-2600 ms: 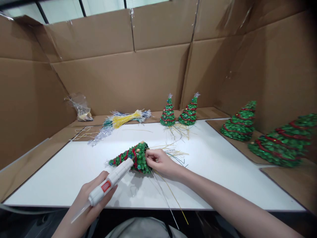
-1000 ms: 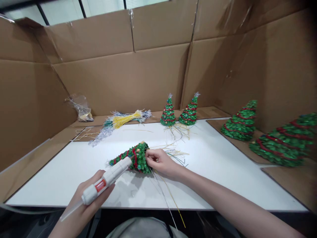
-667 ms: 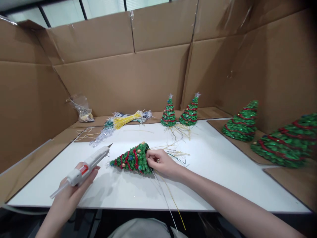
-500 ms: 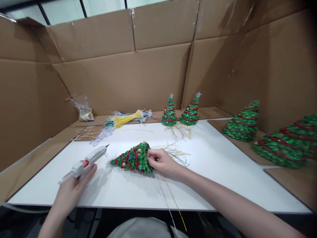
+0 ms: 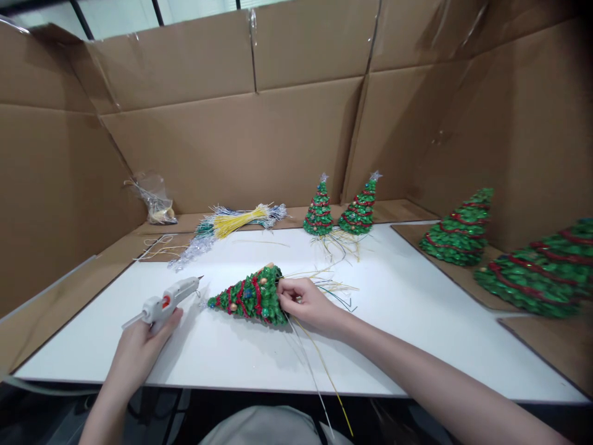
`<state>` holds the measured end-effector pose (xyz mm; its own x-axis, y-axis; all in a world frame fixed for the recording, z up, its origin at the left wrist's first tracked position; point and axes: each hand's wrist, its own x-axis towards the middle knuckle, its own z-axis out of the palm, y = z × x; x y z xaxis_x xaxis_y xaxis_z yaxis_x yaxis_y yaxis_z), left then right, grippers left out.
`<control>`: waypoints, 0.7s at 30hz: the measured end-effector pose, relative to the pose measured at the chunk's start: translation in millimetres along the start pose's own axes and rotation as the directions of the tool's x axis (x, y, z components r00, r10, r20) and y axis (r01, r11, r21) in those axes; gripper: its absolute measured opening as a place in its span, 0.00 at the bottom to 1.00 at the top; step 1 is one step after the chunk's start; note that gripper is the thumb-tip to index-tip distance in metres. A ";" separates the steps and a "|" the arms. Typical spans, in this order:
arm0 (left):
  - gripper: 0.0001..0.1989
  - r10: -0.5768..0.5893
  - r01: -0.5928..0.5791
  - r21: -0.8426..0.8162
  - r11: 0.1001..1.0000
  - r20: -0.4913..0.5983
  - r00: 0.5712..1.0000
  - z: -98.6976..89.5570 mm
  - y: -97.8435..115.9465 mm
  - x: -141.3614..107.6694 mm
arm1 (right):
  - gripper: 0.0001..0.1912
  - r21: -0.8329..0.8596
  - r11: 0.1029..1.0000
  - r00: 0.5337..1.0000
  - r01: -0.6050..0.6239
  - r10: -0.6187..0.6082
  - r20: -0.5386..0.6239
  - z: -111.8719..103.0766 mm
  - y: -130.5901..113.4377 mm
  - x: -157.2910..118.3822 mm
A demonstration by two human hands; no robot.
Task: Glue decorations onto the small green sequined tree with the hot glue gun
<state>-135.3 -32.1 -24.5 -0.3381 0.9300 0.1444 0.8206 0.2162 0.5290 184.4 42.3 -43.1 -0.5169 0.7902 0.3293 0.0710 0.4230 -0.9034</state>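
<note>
My left hand (image 5: 147, 343) is wrapped round the handle of a white glue gun (image 5: 167, 303), its dark nozzle pointing up and right. A small green Christmas tree (image 5: 250, 295) with red garland lies on its side, star end to the left. At its base, my right hand (image 5: 301, 300) is closed with fingertips at the underside's edge; what they pinch is hidden. Thin yellow and white wires (image 5: 327, 369) trail from there toward the table's front edge, and more wires (image 5: 337, 287) lie behind the right hand.
Two trees (image 5: 319, 210) stand at the back, two larger ones (image 5: 458, 230) at the right. Wire bundles (image 5: 238, 220), a plastic bag (image 5: 156, 199) and loose string (image 5: 163, 246) are at the back left. Cardboard walls (image 5: 306, 136) surround the white table (image 5: 204, 363).
My left hand has moved slightly right with the glue gun, which now sits at a flatter angle. The right hand and the lying tree stay nearly as they were.
</note>
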 end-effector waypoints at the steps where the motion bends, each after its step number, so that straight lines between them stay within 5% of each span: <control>1: 0.27 -0.009 0.009 0.012 1.000 0.011 1.000 -0.2 -0.4 0.5 | 0.08 -0.002 1.000 1.000 -0.001 0.001 0.001 -0.2 -0.3 0.0; 13: 0.36 -0.052 0.051 -0.033 0.998 -0.007 0.999 -13.9 -0.2 -5.5 | 0.08 0.007 1.000 1.000 0.004 -0.004 -0.004 0.7 2.2 -0.6; 18: 0.43 -0.052 0.022 -0.202 0.979 -0.146 0.988 -22.8 8.1 -13.0 | 0.08 0.010 1.000 1.000 0.005 -0.005 -0.002 0.7 1.9 -0.7; 21: 0.40 0.059 -0.137 -0.231 0.963 -0.314 0.947 -23.4 7.9 -18.0 | 0.08 0.008 1.000 1.000 0.001 -0.001 -0.002 0.8 1.8 -0.9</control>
<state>-133.5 -54.1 -3.4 -0.4168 0.8003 0.4311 0.7301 0.0122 0.6832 184.4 42.0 -45.2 -0.5152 0.7906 0.3311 0.0637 0.4205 -0.9051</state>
